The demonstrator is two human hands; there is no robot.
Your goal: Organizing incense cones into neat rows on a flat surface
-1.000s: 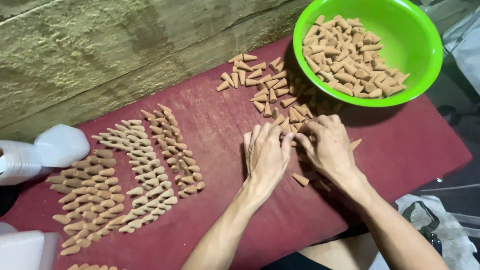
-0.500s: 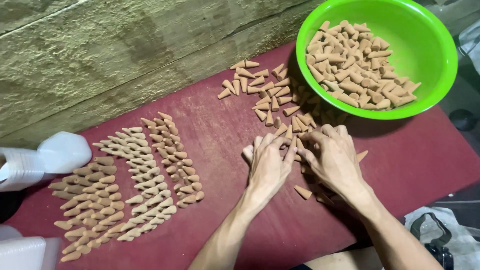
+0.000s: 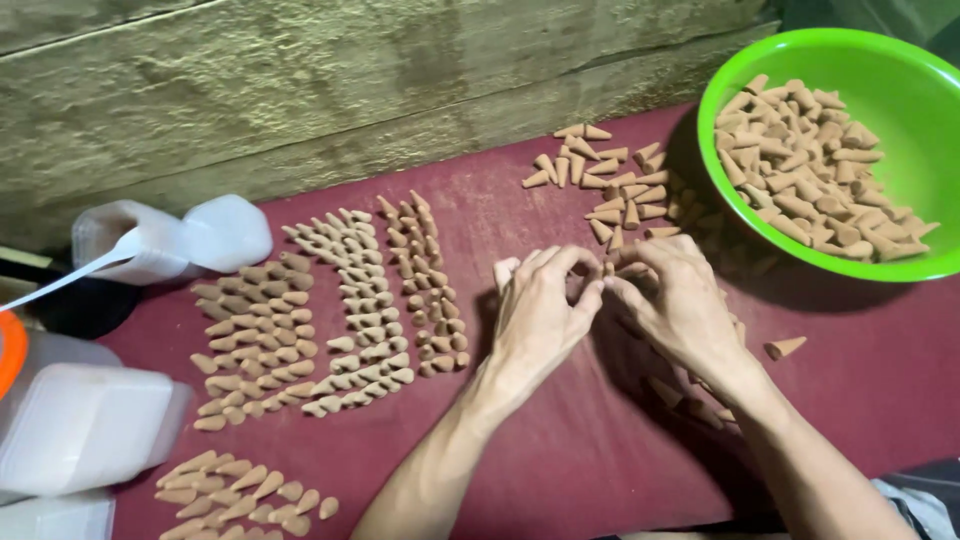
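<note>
Both my hands rest palm-down on a dark red cloth (image 3: 560,460), fingertips meeting. My left hand (image 3: 538,312) and my right hand (image 3: 672,300) pinch at small tan cones right under the fingertips; what lies inside the fingers is hidden. Just beyond the fingers lies a loose heap of cones (image 3: 610,185). A green plastic bowl (image 3: 905,60) at the upper right holds many more cones. To the left, cones lie in tidy rows (image 3: 350,310). One lone cone (image 3: 785,347) lies right of my right wrist.
A rough plank wall (image 3: 300,90) runs behind the cloth. White plastic containers (image 3: 170,240) (image 3: 80,425) stand at the left edge, one with an orange lid (image 3: 8,350). Another small cluster of cones (image 3: 240,490) lies at the bottom left.
The view has shifted, so everything sits further right and lower in frame. My hands stay together at the same spot, fingers working the cones beneath them.
</note>
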